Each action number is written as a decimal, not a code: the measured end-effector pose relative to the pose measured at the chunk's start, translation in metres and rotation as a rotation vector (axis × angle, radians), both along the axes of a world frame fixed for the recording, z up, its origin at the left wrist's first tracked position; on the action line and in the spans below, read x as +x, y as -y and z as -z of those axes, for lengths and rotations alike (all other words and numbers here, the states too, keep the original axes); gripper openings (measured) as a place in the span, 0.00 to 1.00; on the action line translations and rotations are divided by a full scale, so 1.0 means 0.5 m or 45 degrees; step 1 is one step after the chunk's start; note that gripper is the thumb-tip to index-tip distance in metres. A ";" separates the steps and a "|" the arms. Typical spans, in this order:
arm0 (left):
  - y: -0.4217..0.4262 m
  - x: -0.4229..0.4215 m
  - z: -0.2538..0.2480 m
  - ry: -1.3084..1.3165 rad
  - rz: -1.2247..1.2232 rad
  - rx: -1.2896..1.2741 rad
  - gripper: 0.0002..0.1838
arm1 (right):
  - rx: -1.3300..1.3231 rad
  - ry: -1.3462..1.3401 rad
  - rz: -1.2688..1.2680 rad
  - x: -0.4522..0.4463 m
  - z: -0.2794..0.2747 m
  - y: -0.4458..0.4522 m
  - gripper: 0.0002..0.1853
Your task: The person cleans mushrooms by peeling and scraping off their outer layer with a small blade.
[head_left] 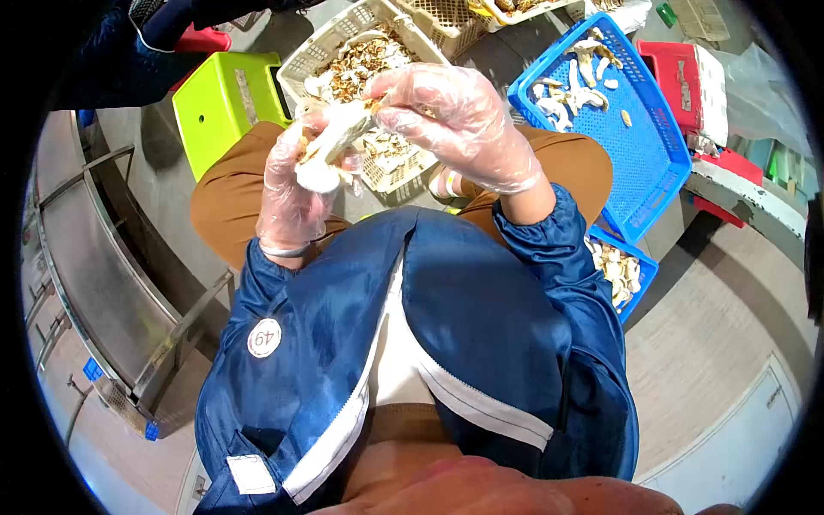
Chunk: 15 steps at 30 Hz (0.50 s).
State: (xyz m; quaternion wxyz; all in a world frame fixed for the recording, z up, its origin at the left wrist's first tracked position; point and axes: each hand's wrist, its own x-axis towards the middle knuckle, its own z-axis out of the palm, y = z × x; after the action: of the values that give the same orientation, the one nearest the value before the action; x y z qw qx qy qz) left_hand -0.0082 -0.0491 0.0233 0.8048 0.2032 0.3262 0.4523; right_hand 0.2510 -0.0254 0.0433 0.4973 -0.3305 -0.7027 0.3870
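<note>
A pale mushroom [330,148] with a thick white stem lies slantwise in my left hand [292,193], which wears a clear plastic glove and has its fingers curled around it. My right hand [459,124], gloved the same way, is closed, with its fingertips at the mushroom's upper end, where a brownish spot shows. Whatever sits inside the right fingers is hidden. Beneath both hands stands a cream plastic crate [296,73] holding many brown and white mushroom scraps [365,60].
At the right a blue basket [639,176] holds several mushrooms [584,81]; a smaller blue basket [644,279] of pale pieces sits below it. A lime-green stool [206,112] and a metal-framed table [112,266] are at the left. A red stool [665,73] stands at the right.
</note>
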 end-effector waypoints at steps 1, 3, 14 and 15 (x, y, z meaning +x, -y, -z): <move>-0.001 -0.006 -0.002 -0.035 0.031 0.026 0.27 | 0.113 0.127 0.089 -0.007 -0.003 0.004 0.05; -0.007 -0.009 0.008 0.122 0.051 -0.079 0.27 | 0.341 0.382 0.268 -0.025 -0.004 0.012 0.08; -0.009 -0.002 0.034 0.607 0.081 -0.396 0.31 | -0.387 -0.602 0.397 -0.047 0.027 0.017 0.06; -0.011 0.002 0.029 0.621 0.047 -0.402 0.31 | -0.275 -0.558 0.495 -0.034 0.020 0.011 0.07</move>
State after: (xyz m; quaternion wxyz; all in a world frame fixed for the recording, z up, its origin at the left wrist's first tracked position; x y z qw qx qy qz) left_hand -0.0074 -0.0436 0.0090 0.8892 -0.0335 0.1855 0.4168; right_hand 0.2342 -0.0307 0.0332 0.6636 -0.4182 -0.4573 0.4190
